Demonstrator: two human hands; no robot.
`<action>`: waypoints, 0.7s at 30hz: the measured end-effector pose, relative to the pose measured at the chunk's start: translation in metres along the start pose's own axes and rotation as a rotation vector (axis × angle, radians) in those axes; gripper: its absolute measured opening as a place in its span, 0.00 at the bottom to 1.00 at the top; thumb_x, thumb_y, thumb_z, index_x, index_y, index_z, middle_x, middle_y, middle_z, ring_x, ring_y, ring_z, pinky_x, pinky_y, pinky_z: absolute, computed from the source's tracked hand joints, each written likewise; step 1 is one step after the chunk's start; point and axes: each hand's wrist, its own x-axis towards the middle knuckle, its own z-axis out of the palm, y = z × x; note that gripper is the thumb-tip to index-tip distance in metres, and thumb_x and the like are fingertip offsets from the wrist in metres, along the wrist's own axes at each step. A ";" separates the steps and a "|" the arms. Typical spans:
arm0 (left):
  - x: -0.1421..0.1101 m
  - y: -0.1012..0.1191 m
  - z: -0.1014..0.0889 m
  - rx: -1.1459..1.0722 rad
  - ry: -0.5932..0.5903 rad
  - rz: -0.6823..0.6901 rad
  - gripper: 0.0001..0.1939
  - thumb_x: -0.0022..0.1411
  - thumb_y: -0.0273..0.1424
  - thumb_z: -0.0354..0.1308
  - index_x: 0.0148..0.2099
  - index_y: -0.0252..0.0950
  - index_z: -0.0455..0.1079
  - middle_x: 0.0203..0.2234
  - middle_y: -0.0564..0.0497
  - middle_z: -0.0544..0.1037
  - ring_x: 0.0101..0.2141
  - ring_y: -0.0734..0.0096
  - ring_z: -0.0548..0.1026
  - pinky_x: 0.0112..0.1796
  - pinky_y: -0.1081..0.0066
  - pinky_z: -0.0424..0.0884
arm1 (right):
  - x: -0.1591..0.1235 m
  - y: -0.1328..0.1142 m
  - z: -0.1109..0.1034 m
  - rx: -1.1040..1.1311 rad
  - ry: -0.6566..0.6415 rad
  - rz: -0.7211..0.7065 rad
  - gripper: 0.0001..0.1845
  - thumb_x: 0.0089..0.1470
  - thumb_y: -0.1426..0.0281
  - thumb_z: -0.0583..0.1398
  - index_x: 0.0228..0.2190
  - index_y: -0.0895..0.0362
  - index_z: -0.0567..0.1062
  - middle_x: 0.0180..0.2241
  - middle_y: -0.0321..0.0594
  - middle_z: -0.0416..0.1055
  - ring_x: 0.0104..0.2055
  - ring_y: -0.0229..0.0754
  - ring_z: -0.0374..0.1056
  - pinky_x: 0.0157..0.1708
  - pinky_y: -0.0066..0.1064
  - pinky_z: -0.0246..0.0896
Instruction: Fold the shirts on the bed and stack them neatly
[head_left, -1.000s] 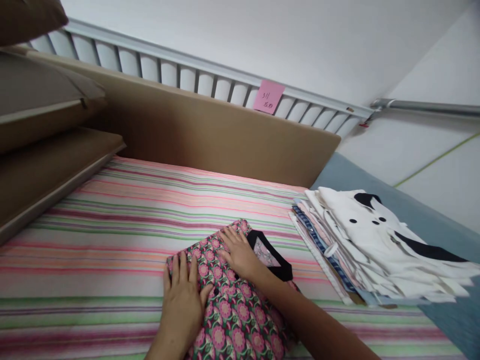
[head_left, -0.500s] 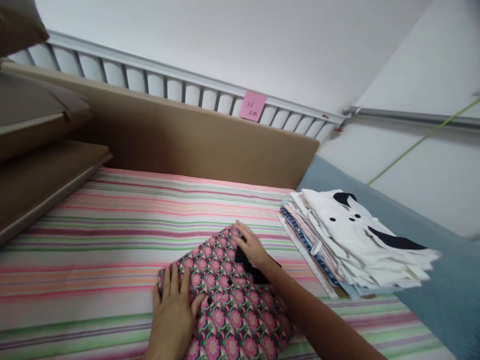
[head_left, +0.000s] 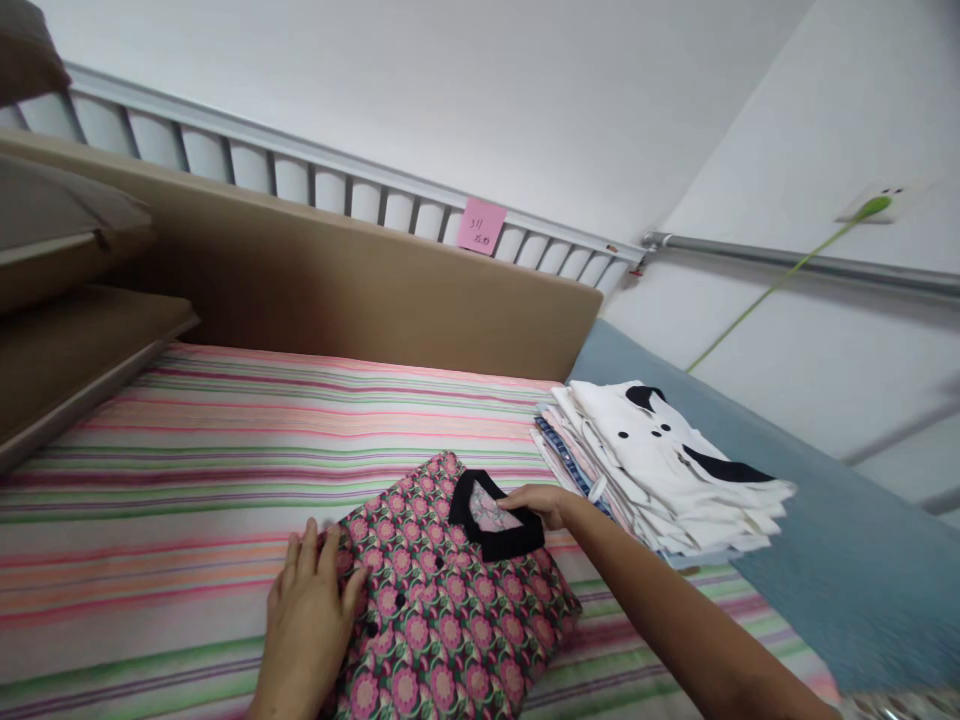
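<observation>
A folded garment (head_left: 450,620) with a pink and green flower print and a black collar lies on the striped bed cover (head_left: 187,480). My left hand (head_left: 307,615) rests on its left edge, fingers together, thumb over the cloth. My right hand (head_left: 541,502) is at the garment's right edge by the black collar, fingertips pinched on the fabric there.
A stack of folded clothes (head_left: 660,465), a white piece with black trim on top, sits to the right on a blue sheet (head_left: 825,560). A tan padded headboard (head_left: 360,290) and white rail run behind. Brown cushions (head_left: 67,300) are stacked at the left.
My right hand has slid off the top of the garment to its right edge, uncovering the black collar. My left hand has shifted a little left along the edge. The view has swung to the right.
</observation>
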 end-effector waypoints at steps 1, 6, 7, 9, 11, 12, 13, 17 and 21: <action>0.000 0.000 0.000 -0.006 -0.011 0.003 0.28 0.62 0.42 0.42 0.60 0.35 0.59 0.62 0.39 0.55 0.62 0.47 0.51 0.54 0.51 0.59 | -0.001 -0.003 -0.001 0.018 -0.026 0.007 0.16 0.42 0.62 0.65 0.32 0.61 0.75 0.31 0.43 0.76 0.33 0.40 0.72 0.38 0.30 0.67; -0.001 -0.003 0.002 -0.005 -0.038 0.029 0.27 0.61 0.42 0.43 0.59 0.34 0.60 0.62 0.38 0.56 0.61 0.48 0.52 0.54 0.50 0.60 | 0.001 -0.008 0.002 0.041 -0.099 0.018 0.15 0.44 0.65 0.65 0.34 0.60 0.75 0.32 0.41 0.77 0.33 0.38 0.72 0.40 0.28 0.66; -0.001 -0.003 0.002 -0.002 -0.036 0.028 0.27 0.61 0.42 0.43 0.59 0.34 0.60 0.61 0.38 0.56 0.61 0.48 0.52 0.54 0.51 0.60 | 0.003 -0.008 0.004 0.026 -0.102 0.020 0.16 0.42 0.66 0.66 0.34 0.61 0.76 0.32 0.41 0.77 0.33 0.38 0.72 0.39 0.28 0.66; 0.000 -0.004 0.001 0.005 -0.036 0.020 0.27 0.61 0.41 0.44 0.58 0.34 0.61 0.61 0.39 0.57 0.61 0.48 0.53 0.54 0.51 0.60 | 0.007 -0.007 0.007 -0.012 -0.093 0.013 0.18 0.39 0.67 0.68 0.34 0.61 0.76 0.32 0.42 0.77 0.32 0.38 0.72 0.37 0.27 0.66; 0.001 -0.004 0.000 0.009 -0.044 0.015 0.27 0.61 0.41 0.44 0.59 0.34 0.60 0.61 0.39 0.57 0.61 0.49 0.53 0.54 0.52 0.60 | 0.010 -0.006 0.010 -0.045 -0.065 -0.014 0.19 0.36 0.66 0.69 0.33 0.61 0.77 0.32 0.42 0.77 0.31 0.39 0.72 0.36 0.27 0.66; 0.001 -0.004 0.000 0.008 -0.047 0.015 0.27 0.61 0.41 0.44 0.59 0.34 0.60 0.61 0.39 0.57 0.61 0.49 0.53 0.54 0.52 0.61 | 0.011 -0.005 0.011 -0.057 -0.050 -0.029 0.20 0.36 0.65 0.69 0.33 0.61 0.77 0.32 0.42 0.77 0.31 0.39 0.72 0.35 0.27 0.65; 0.001 -0.004 0.000 0.005 -0.048 0.018 0.27 0.61 0.41 0.44 0.59 0.34 0.60 0.61 0.38 0.57 0.61 0.49 0.53 0.54 0.53 0.61 | 0.011 -0.003 0.012 -0.069 -0.030 -0.057 0.21 0.35 0.65 0.69 0.34 0.61 0.77 0.33 0.42 0.77 0.32 0.39 0.72 0.35 0.27 0.65; 0.002 -0.007 -0.001 -0.016 -0.028 0.029 0.28 0.61 0.42 0.42 0.59 0.33 0.60 0.61 0.38 0.58 0.60 0.49 0.54 0.54 0.52 0.61 | 0.005 0.002 0.018 -0.123 0.076 -0.216 0.24 0.34 0.61 0.69 0.35 0.61 0.77 0.35 0.43 0.77 0.34 0.42 0.72 0.37 0.30 0.65; 0.004 -0.009 -0.004 -0.035 -0.027 0.036 0.28 0.61 0.43 0.42 0.59 0.33 0.60 0.60 0.37 0.59 0.60 0.50 0.55 0.53 0.53 0.62 | -0.014 -0.002 0.025 -0.128 0.142 -0.284 0.25 0.36 0.60 0.68 0.37 0.60 0.76 0.36 0.42 0.77 0.36 0.44 0.72 0.39 0.32 0.64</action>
